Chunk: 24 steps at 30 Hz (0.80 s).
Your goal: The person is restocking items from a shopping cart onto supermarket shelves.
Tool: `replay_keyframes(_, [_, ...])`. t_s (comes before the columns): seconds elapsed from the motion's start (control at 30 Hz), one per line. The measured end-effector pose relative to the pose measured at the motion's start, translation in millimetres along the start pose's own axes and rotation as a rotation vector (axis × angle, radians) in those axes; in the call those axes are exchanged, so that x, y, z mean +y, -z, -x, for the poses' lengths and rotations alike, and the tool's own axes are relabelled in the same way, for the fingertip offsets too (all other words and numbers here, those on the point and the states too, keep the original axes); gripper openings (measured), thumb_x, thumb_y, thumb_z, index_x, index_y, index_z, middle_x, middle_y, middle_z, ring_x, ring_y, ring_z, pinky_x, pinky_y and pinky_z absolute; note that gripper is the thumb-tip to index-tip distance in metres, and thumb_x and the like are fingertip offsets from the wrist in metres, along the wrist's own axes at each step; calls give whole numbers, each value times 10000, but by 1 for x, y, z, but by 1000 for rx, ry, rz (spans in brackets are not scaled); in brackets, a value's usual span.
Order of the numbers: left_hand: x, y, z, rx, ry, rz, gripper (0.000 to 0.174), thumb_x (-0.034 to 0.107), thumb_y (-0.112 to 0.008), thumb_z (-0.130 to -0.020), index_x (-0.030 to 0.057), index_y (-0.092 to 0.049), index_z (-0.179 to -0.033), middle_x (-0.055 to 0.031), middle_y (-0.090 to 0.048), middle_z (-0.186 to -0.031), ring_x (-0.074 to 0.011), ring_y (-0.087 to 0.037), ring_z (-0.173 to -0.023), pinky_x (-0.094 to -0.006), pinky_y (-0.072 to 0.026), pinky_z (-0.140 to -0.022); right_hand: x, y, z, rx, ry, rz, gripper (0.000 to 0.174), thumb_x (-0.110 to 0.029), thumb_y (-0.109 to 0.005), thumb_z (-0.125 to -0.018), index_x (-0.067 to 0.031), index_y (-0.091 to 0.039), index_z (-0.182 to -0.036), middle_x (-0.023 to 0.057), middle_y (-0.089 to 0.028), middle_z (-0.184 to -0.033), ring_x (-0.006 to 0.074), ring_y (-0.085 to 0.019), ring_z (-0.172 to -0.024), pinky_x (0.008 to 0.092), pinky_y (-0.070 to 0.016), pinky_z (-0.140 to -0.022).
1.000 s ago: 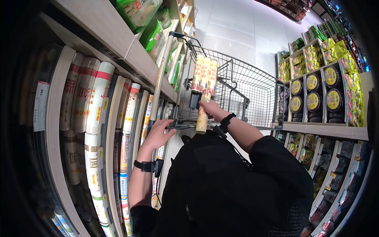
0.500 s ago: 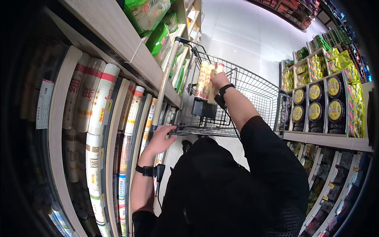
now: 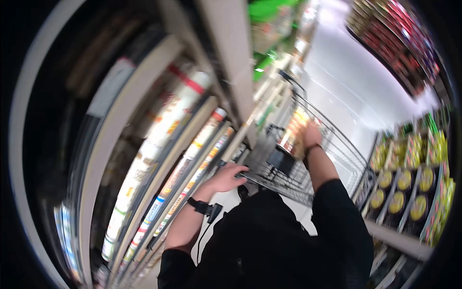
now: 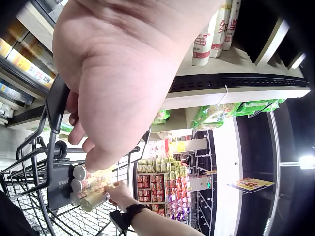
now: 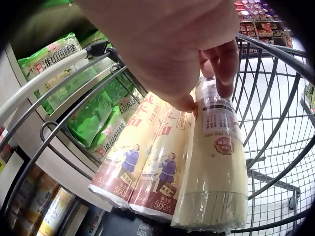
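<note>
My right hand (image 3: 313, 134) grips a cylindrical pack of dried noodles (image 5: 214, 162) in clear wrap, inside the wire shopping cart. In the right wrist view thumb and fingers hold its upper part, with its clear-wrapped end toward the camera. Two matching noodle packs, one at the left (image 5: 118, 152) and one in the middle (image 5: 160, 167), lie side by side against it, yellow with red print. My left hand (image 3: 226, 178) holds the cart's black handle (image 4: 56, 101), with fingertips showing past it in the left wrist view.
Shelves at the left hold upright noodle rolls (image 3: 159, 130) and green bags (image 5: 91, 118). A black panel (image 3: 281, 160) sits in the cart below the packs. Dark round packages with yellow labels (image 3: 397, 203) fill a display at the right. Pale floor (image 3: 346, 86) stretches ahead.
My right hand has carried the third noodle pack forward and set it alongside the other two. The head view has swung and is blurred now. My left hand stays at the cart handle.
</note>
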<state>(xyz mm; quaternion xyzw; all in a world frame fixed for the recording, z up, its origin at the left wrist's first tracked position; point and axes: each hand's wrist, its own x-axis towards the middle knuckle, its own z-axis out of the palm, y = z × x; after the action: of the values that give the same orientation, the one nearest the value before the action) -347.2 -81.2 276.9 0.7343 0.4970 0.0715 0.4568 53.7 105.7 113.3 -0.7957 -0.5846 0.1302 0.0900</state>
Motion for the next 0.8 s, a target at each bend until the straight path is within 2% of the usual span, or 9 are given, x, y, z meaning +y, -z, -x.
replay_keyframes(0.13, [12, -10, -9, -48, -50, -44, 457, 279, -667, -998, 89, -602, -1409, -185, -627, -1335, -346, -549, -1302, -425, -430, -1126, 36, -3, 6, 9, -81, -89, 388, -373, -550, -987, -72, -682, -1192, 230, -742, -1113, 398, -726, -1021, 489, -569, -902])
replay_keyframes(0.17, [13, -9, -7, -7, -48, -42, 457, 279, -667, -998, 89, -602, -1409, -185, -627, -1335, -346, -549, -1302, -425, -430, -1126, 33, 20, -9, -395, 380, 457, 356, -374, -618, -933, -107, -774, -1110, 212, -753, -1098, 383, -726, -1060, 466, -577, -908])
replay_keyframes(0.2, [13, -12, -4, 15, -47, 48, 441, 271, -657, -1003, 83, -609, -1399, -180, -638, -1330, -341, -579, -1270, -421, -458, -1095, 30, 26, -5, -600, 436, 425, 393, -431, -718, -843, -91, -815, -1015, 211, -762, -1061, 358, -732, -1050, 444, -581, -896])
replay_keyframes(0.27, [21, -1, 6, 59, -54, 141, 425, 263, -647, -1008, 77, -615, -1389, -175, -649, -1325, -336, -610, -1239, -417, -486, -1064, -52, 99, 51, -816, 399, 384, 625, -490, -703, -911, -18, -677, -1319, 212, -711, -1281, 383, -707, -1126, 428, -559, -968])
replay_keyframes(0.37, [96, 58, 70, 323, -180, -82, 358, 222, -636, -991, 46, -652, -1303, -160, -666, -1272, -353, -638, -1179, -428, -521, -1005, -148, 206, 104, -980, 965, -28, 570, -418, -658, -1011, -8, -604, -1402, 188, -676, -1358, 326, -647, -1240, 378, -495, -1066])
replay_keyframes(0.47, [157, 112, 123, 698, -393, -442, 289, 141, -677, -906, 47, -686, -1178, -123, -667, -1194, -340, -623, -1160, -451, -507, -994, -229, 332, 171, -734, 1354, -464, 459, -244, -710, -977, -28, -618, -1371, 184, -709, -1211, 300, -683, -1149, 401, -536, -989])
replay_keyframes(0.57, [193, 155, 164, 1026, -349, -822, 301, 89, -705, -847, 61, -696, -1147, -125, -663, -1205, -340, -625, -1168, -463, -504, -998, -299, 393, 187, -138, 1801, -544, 482, -46, -735, -891, -31, -613, -1357, 156, -659, -1315, 310, -637, -1237, 397, -503, -1048])
replay_keyframes(0.73, [207, 192, 198, 1190, -116, -1031, 365, 117, -711, -870, 47, -664, -1225, -151, -635, -1268, -346, -588, -1219, -464, -486, -1023, -432, 431, 173, 87, 1774, -150, 441, -257, -598, -995, 56, -592, -1306, 255, -647, -1284, 408, -617, -1210, 445, -511, -1020])
replay_keyframes(0.8, [210, 210, 206, 1141, 18, -1071, 394, 178, -683, -918, 39, -638, -1285, -163, -633, -1299, -355, -587, -1238, -463, -484, -1038, -485, 453, 190, -157, 1345, 400, 473, -284, -596, -982, 2, -608, -1358, 248, -674, -1286, 390, -646, -1182, 435, -517, -1020])
